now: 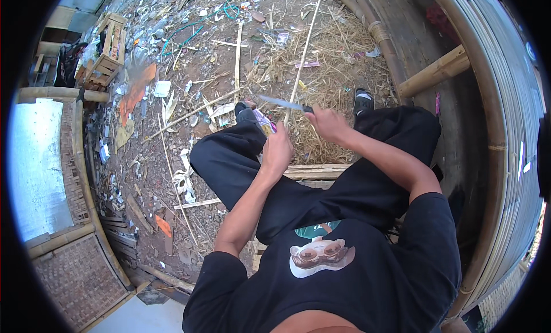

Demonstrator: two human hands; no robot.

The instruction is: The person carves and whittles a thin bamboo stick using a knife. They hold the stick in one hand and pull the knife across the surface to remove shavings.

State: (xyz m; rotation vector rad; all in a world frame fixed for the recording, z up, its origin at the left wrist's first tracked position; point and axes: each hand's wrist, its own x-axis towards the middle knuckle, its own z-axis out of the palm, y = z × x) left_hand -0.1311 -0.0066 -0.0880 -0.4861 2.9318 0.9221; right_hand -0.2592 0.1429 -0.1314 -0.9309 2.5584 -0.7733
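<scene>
My left hand (278, 150) is closed around the near end of a long, thin bamboo strip (303, 63), which stretches away from me over the ground. In my right hand (330, 124) is a knife (282, 103) with a dark handle, its blade pointing left. From this view the blade crosses the strip just beyond my left hand; whether they touch, I cannot tell. Both hands are in front of my knees, in the gap between my legs.
Straw-like shavings (336, 63) cover the ground ahead. Several other strips (238, 60) lie among litter to the left. A wooden crate (107, 51) stands far left, a woven panel (80, 270) near left. Bamboo framing (495, 120) rises on the right.
</scene>
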